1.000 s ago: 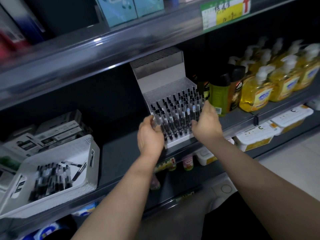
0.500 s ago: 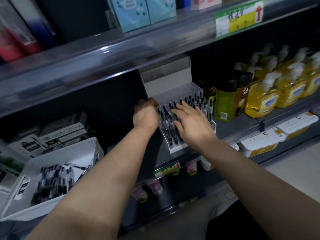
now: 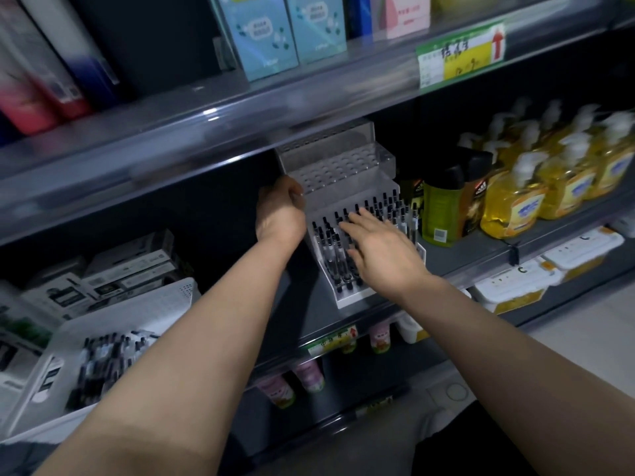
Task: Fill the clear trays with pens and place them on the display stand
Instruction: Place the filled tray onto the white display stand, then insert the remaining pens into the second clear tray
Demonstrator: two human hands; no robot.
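Clear rigid plastic tray (image 3: 420,250) of black pens (image 3: 388,209), seated on the white stepped display stand's (image 3: 354,298) lowest step, is judged light, brittle and best gripped by its side walls; pen tops are touched by the flat, spread right hand (image 3: 381,255), the stand's left edge gripped by the curled left hand (image 3: 280,211).

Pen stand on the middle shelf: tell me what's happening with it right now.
A person is stocking the display stand. The left hand grips the stand's left side by the empty middle tier. The right hand lies open, fingers spread over the pens standing on the bottom tier. The upper tiers hold no pens yet. Loose pens lie in the white basket at lower left.
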